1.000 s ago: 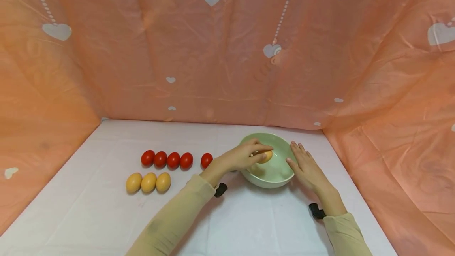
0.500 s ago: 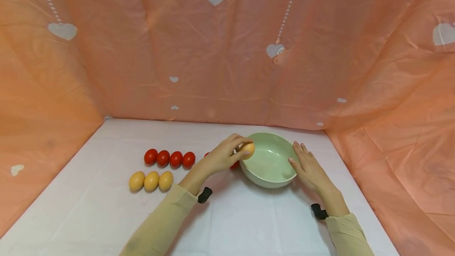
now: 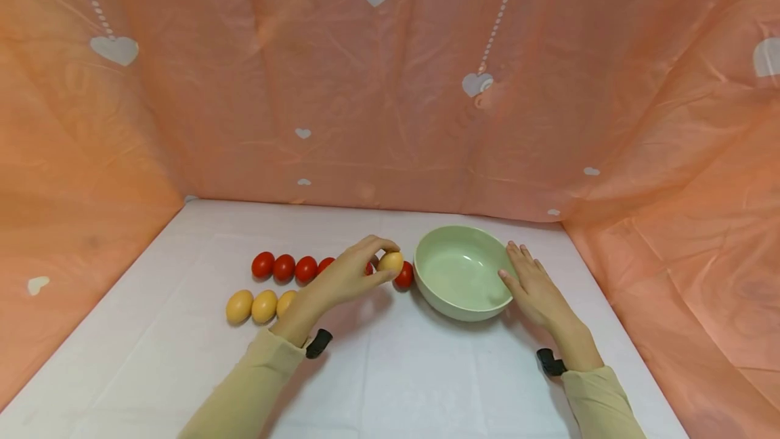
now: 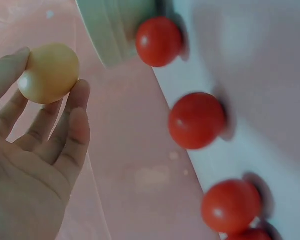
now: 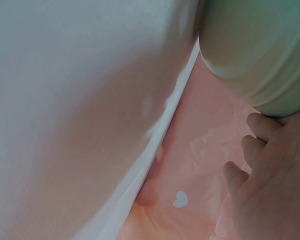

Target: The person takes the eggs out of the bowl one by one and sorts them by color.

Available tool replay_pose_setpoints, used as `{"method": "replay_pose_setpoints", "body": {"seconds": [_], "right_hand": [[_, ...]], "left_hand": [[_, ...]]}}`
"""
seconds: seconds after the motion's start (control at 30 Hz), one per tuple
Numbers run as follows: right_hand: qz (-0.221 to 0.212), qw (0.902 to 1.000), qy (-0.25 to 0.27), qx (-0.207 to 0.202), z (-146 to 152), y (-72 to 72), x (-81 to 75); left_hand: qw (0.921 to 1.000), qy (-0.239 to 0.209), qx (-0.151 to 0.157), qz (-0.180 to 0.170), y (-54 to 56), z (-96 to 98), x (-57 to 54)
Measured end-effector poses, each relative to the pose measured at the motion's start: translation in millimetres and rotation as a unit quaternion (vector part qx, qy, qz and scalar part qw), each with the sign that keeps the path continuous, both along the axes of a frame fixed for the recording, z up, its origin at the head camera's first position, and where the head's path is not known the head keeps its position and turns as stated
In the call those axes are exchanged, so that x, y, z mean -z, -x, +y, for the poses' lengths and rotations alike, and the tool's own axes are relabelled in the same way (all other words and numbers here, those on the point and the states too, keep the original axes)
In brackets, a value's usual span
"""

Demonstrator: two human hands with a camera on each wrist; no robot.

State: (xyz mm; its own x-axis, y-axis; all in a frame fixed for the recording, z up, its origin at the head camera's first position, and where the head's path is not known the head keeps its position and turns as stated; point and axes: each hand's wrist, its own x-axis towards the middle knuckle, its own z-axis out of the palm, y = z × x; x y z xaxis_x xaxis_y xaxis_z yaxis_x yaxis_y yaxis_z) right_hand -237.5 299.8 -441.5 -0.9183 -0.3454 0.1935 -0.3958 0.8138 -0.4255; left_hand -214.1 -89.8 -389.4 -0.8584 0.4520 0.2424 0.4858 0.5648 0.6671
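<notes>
My left hand [image 3: 349, 275] pinches a yellow-tan egg [image 3: 392, 261] between thumb and fingertips, above the table and left of the bowl. In the left wrist view the egg [image 4: 51, 72] shows nearly whole, the palm behind it. A light green bowl [image 3: 461, 310] stands upright on the right part of the table. With straight fingers, my right hand [image 3: 536, 290] rests along the bowl's right side; the right wrist view has its fingertips [image 5: 260, 124] right at the bowl's wall. A red, smooth, egg-shaped piece [image 3: 403, 278] sits just left of the bowl.
Several more red pieces [image 3: 284, 268] lie in a row to the left, some partly behind my left hand. In front of them is a row of 3 yellow-tan eggs [image 3: 240, 306]. A white cloth [image 3: 420, 385] covers the table, with an orange-pink curtain [image 3: 390, 120] around it.
My left hand has carried the egg out of the bowl and leftward over the red row. My right hand has stayed at the bowl. The head view has shifted slightly.
</notes>
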Motion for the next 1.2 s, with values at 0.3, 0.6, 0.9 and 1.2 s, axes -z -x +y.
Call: {"method": "replay_pose_setpoints", "body": {"seconds": [0.3, 0.6, 0.9, 1.2], "right_hand": [[0.007, 1.0, 0.003, -0.003, 0, -0.2, -1.0], [0.001, 1.0, 0.002, 0.0, 1, -0.7, -0.5], [-0.002, 1.0, 0.002, 0.0, 1, -0.8, 1.0], [0.001, 1.0, 0.005, -0.002, 0, -0.4, 0.3]], "left_hand": [[0.9989, 0.032, -0.032, -0.012, -15.5, -28.1, 4.3], [0.9953, 0.059, -0.051, -0.057, -22.1, -58.2, 3.4], [0.9904, 0.118, -0.041, -0.06, -22.0, -82.1, 8.0], [0.9806, 0.175, -0.057, -0.067, -22.7, -95.3, 13.4]]}}
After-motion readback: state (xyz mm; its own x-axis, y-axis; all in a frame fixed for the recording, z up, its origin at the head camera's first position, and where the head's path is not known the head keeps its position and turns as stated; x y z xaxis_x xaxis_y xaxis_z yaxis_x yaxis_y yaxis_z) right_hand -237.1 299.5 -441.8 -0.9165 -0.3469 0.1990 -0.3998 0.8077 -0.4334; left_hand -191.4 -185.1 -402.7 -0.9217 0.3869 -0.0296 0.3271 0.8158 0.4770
